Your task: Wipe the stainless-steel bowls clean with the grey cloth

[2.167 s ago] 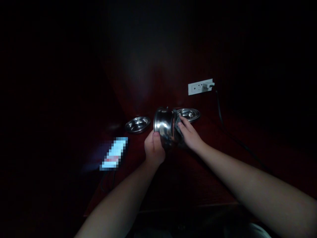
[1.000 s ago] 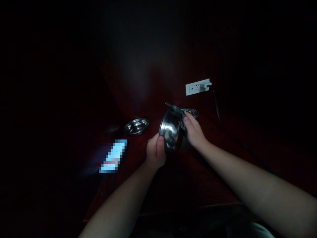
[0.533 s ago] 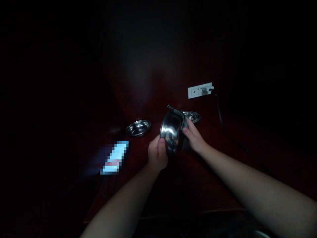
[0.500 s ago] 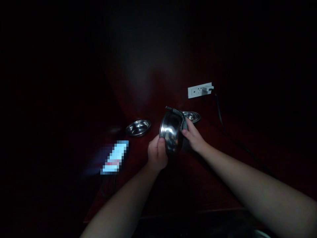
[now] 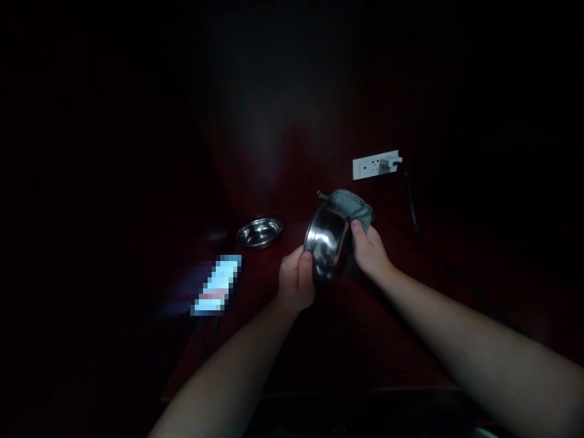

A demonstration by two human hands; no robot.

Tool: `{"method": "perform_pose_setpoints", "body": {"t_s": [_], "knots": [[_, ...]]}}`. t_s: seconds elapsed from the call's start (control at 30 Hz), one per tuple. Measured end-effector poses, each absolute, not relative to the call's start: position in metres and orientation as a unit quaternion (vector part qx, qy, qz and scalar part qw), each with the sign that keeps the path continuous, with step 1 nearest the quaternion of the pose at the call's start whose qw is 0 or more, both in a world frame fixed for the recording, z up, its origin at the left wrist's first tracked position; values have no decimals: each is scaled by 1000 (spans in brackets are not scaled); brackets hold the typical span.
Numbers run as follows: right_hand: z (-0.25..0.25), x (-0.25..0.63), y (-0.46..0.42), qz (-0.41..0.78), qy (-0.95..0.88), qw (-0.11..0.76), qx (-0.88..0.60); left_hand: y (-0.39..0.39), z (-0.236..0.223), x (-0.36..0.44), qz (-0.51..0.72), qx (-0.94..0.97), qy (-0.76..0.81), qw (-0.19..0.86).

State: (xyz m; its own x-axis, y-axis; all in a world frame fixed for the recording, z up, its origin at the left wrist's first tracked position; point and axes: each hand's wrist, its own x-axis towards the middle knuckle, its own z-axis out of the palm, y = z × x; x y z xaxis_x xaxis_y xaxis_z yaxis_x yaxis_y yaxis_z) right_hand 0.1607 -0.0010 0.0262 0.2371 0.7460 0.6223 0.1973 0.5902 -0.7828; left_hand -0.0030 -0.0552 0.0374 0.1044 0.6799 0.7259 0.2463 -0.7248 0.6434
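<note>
Over the table (image 5: 365,347), the left hand (image 5: 296,283) pinches a tilted metal bowl (image 5: 327,246), the right hand (image 5: 371,252) a cloth (image 5: 351,202).

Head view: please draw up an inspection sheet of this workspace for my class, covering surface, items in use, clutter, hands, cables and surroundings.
Surface: dark red tabletop, dimly lit.
Items in use: shiny metal bowl, tipped on its side; grey patterned cloth against its upper right.
Clutter: shallow metal dish, opening up; lit screen, pixelated, probably a phone.
Hands: left hand grips the bowl near its rim; right hand holds the cloth against it.
Cables: black cord running from the plug; thin cable below the screen.
Surroundings: white wall socket; the rest is too dark to tell.
</note>
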Motion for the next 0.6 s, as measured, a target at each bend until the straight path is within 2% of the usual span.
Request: {"method": "perform_pose_setpoints", "body": {"t_s": [0.3, 0.6], "knots": [[43, 163, -16, 167, -558, 679, -446, -55, 44, -5, 508, 790, 287, 188], [37, 162, -25, 45, -672, 660, -332, -58, 41, 1, 517, 779, 286, 208]]}}
